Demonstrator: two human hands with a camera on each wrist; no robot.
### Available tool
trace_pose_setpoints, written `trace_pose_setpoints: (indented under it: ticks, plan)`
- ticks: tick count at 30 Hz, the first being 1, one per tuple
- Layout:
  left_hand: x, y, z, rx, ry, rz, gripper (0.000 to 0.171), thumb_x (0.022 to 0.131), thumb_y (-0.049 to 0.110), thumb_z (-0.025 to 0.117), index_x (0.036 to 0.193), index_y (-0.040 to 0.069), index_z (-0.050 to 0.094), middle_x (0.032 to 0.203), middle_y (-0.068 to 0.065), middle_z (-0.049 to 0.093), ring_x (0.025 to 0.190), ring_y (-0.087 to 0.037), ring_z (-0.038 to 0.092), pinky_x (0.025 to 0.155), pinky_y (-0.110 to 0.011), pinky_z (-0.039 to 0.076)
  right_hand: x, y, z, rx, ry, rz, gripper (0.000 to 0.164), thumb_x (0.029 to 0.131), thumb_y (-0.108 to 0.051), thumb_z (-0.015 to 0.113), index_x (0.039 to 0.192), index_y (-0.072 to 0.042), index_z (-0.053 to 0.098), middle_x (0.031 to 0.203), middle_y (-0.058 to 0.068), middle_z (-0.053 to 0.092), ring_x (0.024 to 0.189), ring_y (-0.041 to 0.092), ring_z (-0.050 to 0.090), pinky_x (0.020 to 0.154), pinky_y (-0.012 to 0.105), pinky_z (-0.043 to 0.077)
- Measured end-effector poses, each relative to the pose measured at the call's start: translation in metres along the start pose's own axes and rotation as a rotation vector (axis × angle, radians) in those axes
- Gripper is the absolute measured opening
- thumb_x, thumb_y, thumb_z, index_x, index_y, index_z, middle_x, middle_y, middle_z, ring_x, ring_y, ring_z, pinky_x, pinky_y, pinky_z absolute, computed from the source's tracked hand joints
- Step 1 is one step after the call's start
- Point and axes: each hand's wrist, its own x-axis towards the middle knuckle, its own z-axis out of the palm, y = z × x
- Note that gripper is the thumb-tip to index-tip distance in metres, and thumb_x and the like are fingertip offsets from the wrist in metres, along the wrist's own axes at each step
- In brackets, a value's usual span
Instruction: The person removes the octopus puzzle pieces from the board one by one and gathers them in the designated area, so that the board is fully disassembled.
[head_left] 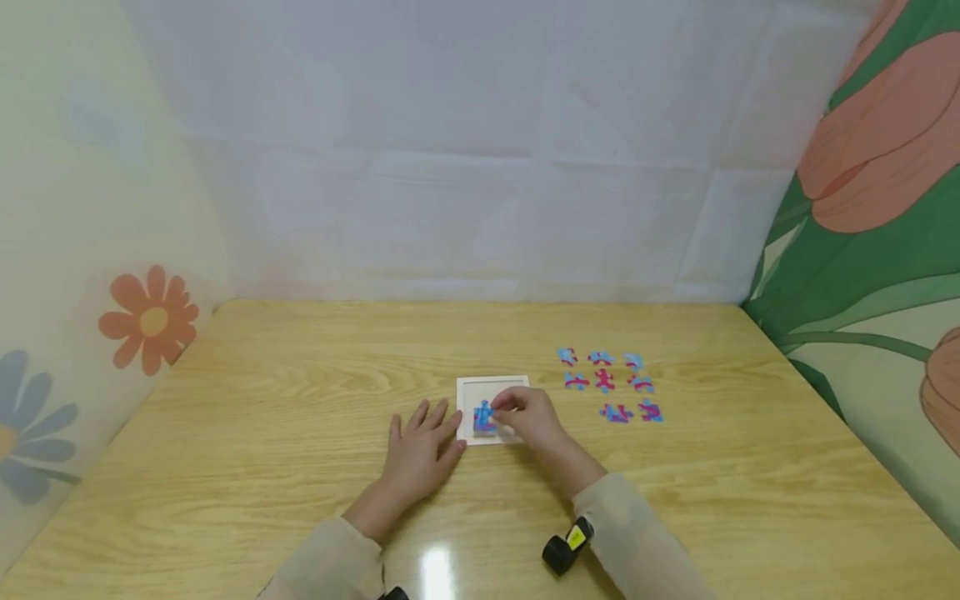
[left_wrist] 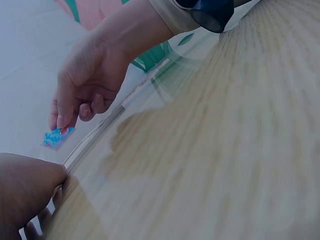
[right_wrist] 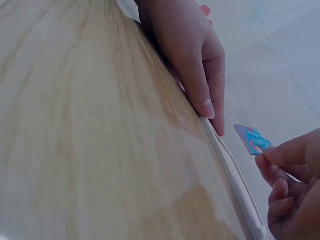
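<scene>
My right hand (head_left: pixel 534 417) pinches a blue and pink jigsaw puzzle piece (right_wrist: pixel 252 139) between thumb and index finger, its other fingers curled under. Both wrist views show this piece tilted and raised above the white puzzle frame (head_left: pixel 462 387). Seen from the head, the piece overlaps the lower left part of the frame's inside. My left hand (head_left: pixel 422 457) lies on the table with fingers spread, its thumb and index fingertip at the frame's left edge. In the right wrist view, the left hand's fingertips (right_wrist: pixel 208 111) touch the frame's rim.
Several loose puzzle pieces (head_left: pixel 603 381), pink and blue, lie in rough rows to the right of the frame. The wooden table (head_left: pixel 300 367) ends at a white cloth (head_left: pixel 480 225) behind. A black wrist camera (head_left: pixel 564 550) sticks out from the right sleeve.
</scene>
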Motion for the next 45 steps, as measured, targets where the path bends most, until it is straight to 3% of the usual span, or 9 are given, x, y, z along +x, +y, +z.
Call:
trace_pose_setpoints:
  ticks: [7, 14, 27, 33, 45]
  plan:
    - [0.0, -0.001, -0.002, -0.003, -0.001, -0.001, 0.044, 0.083, 0.033, 0.054, 0.12, 0.009, 0.053, 0.129, -0.014, 0.039, 0.12, -0.037, 0.026, 0.09, -0.062, 0.008, 0.001, 0.004, -0.016, 0.061, 0.043, 0.051, 0.009, 0.069, 0.009, 0.062, 0.078, 0.009, 0.06, 0.068, 0.01, 0.059, 0.062, 0.009, 0.051, 0.058, 0.021, 0.042]
    - [-0.001, -0.003, -0.001, -0.01, 0.013, 0.01, 0.043, 0.083, 0.033, 0.054, 0.119, 0.01, 0.053, 0.129, -0.014, 0.04, 0.12, -0.037, 0.026, 0.09, -0.062, 0.009, -0.001, 0.01, -0.031, 0.064, 0.093, 0.161, 0.009, 0.07, 0.009, 0.062, 0.079, 0.008, 0.061, 0.07, 0.008, 0.059, 0.064, 0.011, 0.052, 0.061, 0.023, 0.043]
    - [-0.001, -0.001, 0.0, -0.004, 0.012, 0.018, 0.044, 0.083, 0.033, 0.055, 0.119, 0.009, 0.053, 0.128, -0.014, 0.04, 0.12, -0.036, 0.027, 0.089, -0.062, 0.009, -0.007, 0.024, -0.07, 0.083, 0.205, 0.182, 0.013, 0.07, 0.007, 0.064, 0.082, 0.01, 0.061, 0.076, 0.007, 0.061, 0.067, 0.01, 0.054, 0.064, 0.023, 0.044]
    - [-0.001, -0.001, -0.001, -0.005, -0.003, 0.013, 0.045, 0.083, 0.034, 0.054, 0.121, 0.009, 0.052, 0.129, -0.014, 0.039, 0.121, -0.036, 0.026, 0.09, -0.062, 0.008, -0.006, 0.029, -0.081, 0.064, 0.24, 0.214, 0.01, 0.071, 0.007, 0.063, 0.081, 0.007, 0.063, 0.084, 0.012, 0.062, 0.073, 0.011, 0.054, 0.064, 0.022, 0.042]
    - [-0.002, -0.001, 0.0, -0.004, 0.002, 0.012, 0.044, 0.083, 0.034, 0.054, 0.12, 0.01, 0.052, 0.13, -0.014, 0.039, 0.121, -0.036, 0.026, 0.09, -0.061, 0.008, -0.008, 0.035, -0.096, 0.099, 0.268, 0.25, 0.015, 0.073, 0.006, 0.061, 0.088, 0.01, 0.061, 0.078, 0.004, 0.059, 0.067, 0.009, 0.049, 0.058, 0.021, 0.039]
